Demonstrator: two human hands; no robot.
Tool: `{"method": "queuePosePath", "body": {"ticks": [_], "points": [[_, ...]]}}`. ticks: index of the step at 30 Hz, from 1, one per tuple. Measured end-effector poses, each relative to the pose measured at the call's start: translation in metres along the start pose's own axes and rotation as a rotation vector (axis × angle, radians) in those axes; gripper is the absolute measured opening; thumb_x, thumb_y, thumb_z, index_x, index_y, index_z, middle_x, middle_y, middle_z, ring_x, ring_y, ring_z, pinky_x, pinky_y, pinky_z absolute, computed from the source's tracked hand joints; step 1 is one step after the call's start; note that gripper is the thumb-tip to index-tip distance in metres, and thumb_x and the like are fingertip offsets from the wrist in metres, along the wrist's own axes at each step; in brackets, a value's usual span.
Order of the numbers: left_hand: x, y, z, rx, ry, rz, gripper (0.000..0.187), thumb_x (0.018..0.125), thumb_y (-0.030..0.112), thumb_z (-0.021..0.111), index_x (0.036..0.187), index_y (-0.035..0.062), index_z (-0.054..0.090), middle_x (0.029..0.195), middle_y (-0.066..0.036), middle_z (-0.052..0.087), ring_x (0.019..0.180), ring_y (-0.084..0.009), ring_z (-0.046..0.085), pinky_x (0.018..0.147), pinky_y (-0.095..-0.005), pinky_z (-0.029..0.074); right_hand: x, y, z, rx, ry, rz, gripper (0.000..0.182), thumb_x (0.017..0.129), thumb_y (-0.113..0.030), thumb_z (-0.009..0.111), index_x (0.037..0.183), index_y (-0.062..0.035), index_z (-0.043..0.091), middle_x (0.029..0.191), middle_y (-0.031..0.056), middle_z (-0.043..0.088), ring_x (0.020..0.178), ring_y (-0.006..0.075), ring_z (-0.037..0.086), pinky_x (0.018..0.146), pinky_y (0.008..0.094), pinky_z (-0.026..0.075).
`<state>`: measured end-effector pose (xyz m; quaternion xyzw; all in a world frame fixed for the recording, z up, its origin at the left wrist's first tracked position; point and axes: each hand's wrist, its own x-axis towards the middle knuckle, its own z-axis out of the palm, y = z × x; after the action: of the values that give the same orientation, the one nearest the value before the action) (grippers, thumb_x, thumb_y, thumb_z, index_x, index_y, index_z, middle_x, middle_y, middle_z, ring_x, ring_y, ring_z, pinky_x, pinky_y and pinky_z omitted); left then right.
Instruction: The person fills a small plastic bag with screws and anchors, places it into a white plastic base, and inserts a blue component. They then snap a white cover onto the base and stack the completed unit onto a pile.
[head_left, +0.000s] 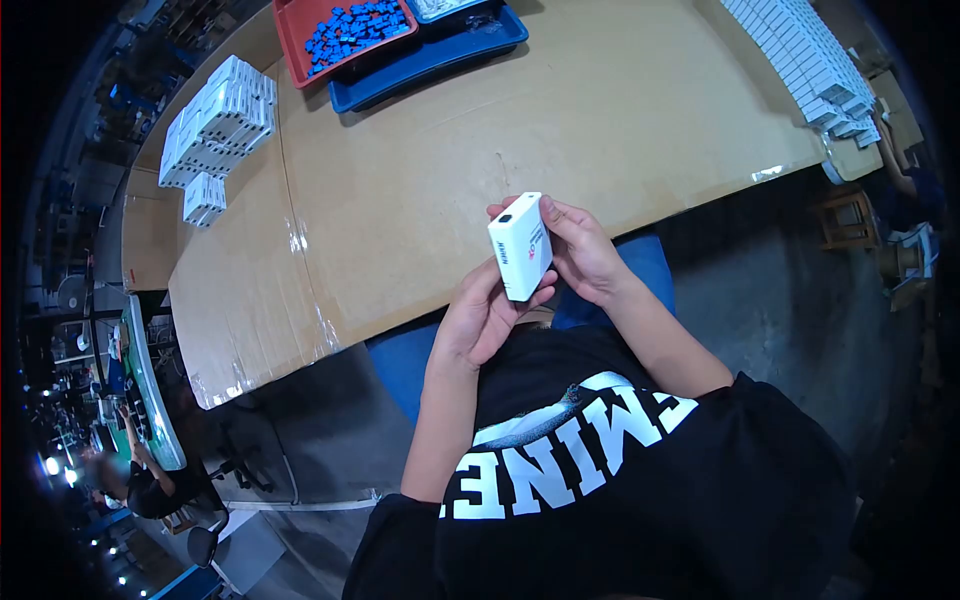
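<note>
A small white box-shaped device (522, 250) is held between my two hands, tilted, just in front of the table's near edge. One narrow side carries a dark socket and a row of slots; the broad side has small print and a red mark. My left hand (488, 315) supports it from below and behind, fingers curled round the lower end. My right hand (585, 250) grips the upper right part, thumb on the near top edge. Some fingers of both hands are hidden behind the device.
Stacked white units (225, 120) stand at the table's left. Long rows of white pieces (800, 55) lie at the far right. A red tray (290, 50) of blue parts and a blue tray (430, 77) sit at the back. Another person (150, 490) is at lower left.
</note>
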<state>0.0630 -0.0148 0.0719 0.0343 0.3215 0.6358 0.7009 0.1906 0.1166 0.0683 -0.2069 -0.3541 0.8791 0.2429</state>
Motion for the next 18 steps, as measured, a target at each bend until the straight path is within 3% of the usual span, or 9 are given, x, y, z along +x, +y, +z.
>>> {"method": "queuePosePath", "body": {"ticks": [3,4,7,9,11,13,15,17,18], "points": [[-0.007,-0.001,-0.002,0.035,-0.110,0.076,0.043,0.105,0.020,0.056,0.139,-0.0065,0.050,0.126,-0.019,0.064,0.109,-0.0245,0.069,0.097,-0.0379,0.058,-0.005,-0.004,0.003,-0.190,-0.016,0.006,0.048,0.110,-0.035,0.046,0.135,0.0031,0.060,0.134,0.0155,0.065,0.125,0.0219,0.062,0.107,0.0365,0.049],[-0.009,-0.001,0.001,0.038,-0.116,0.084,0.043,0.105,0.020,0.056,0.139,-0.0065,0.050,0.126,-0.019,0.064,0.109,-0.0245,0.069,0.097,-0.0379,0.058,-0.006,-0.004,0.005,-0.329,0.023,-0.085,0.044,0.109,-0.031,0.048,0.137,0.0015,0.059,0.133,0.0145,0.066,0.123,0.0204,0.062,0.106,0.0358,0.049],[-0.010,-0.002,0.013,0.088,0.019,0.255,0.039,0.099,0.010,0.066,0.133,-0.0040,0.053,0.122,-0.015,0.064,0.109,-0.0200,0.067,0.097,-0.0332,0.056,-0.012,-0.011,0.005,-0.245,0.156,-0.090,0.037,0.109,-0.027,0.049,0.133,-0.0024,0.064,0.120,0.0062,0.070,0.115,0.0146,0.063,0.098,0.0286,0.050],[-0.009,-0.001,0.020,0.375,0.188,0.567,0.040,0.092,0.002,0.073,0.126,-0.0006,0.052,0.118,-0.011,0.064,0.110,-0.0174,0.065,0.099,-0.0321,0.053,-0.018,-0.012,-0.002,-0.192,0.156,-0.079,0.037,0.109,-0.022,0.048,0.136,-0.0016,0.061,0.127,0.0095,0.069,0.117,0.0155,0.063,0.098,0.0296,0.051],[-0.007,-0.005,0.026,0.464,0.221,0.668,0.042,0.091,0.000,0.074,0.124,0.0006,0.048,0.118,-0.011,0.060,0.112,-0.0166,0.062,0.101,-0.0318,0.050,-0.029,-0.012,0.007,-0.339,0.245,-0.131,0.040,0.107,-0.022,0.051,0.141,-0.0010,0.055,0.129,0.0110,0.067,0.118,0.0163,0.064,0.099,0.0307,0.051],[-0.002,-0.011,0.023,0.640,0.258,0.800,0.044,0.094,0.002,0.071,0.128,0.0002,0.043,0.123,-0.013,0.056,0.116,-0.0184,0.059,0.103,-0.0327,0.047,-0.036,0.002,0.009,-0.490,0.132,-0.326,0.051,0.099,-0.010,0.065,0.147,-0.0014,0.048,0.129,0.0104,0.062,0.124,0.0165,0.058,0.102,0.0326,0.051],[0.001,-0.015,0.024,0.914,0.233,0.822,0.049,0.094,0.006,0.070,0.133,0.0011,0.041,0.125,-0.014,0.051,0.119,-0.0203,0.055,0.102,-0.0339,0.046,-0.038,0.018,0.008,-0.403,-0.007,-0.343,0.078,0.092,-0.008,0.076,0.157,-0.0029,0.032,0.142,0.0120,0.051,0.136,0.0220,0.049,0.108,0.0364,0.049],[0.004,-0.026,0.033,0.886,0.155,0.756,0.063,0.092,0.007,0.072,0.141,0.0045,0.033,0.130,-0.015,0.046,0.115,-0.0207,0.056,0.099,-0.0344,0.048,-0.037,0.021,0.014,-0.462,-0.041,-0.373,0.089,0.091,-0.012,0.078,0.161,-0.0016,0.023,0.156,0.0145,0.038,0.141,0.0229,0.043,0.107,0.0364,0.050],[0.006,-0.033,0.033,0.769,0.092,0.729,0.070,0.091,0.005,0.073,0.144,0.0058,0.028,0.132,-0.014,0.044,0.114,-0.0203,0.056,0.099,-0.0341,0.049,-0.048,0.001,0.019,-0.542,-0.005,-0.210,0.092,0.091,-0.016,0.078,0.161,0.0004,0.020,0.162,0.0171,0.031,0.147,0.0257,0.035,0.110,0.0370,0.047]]}}
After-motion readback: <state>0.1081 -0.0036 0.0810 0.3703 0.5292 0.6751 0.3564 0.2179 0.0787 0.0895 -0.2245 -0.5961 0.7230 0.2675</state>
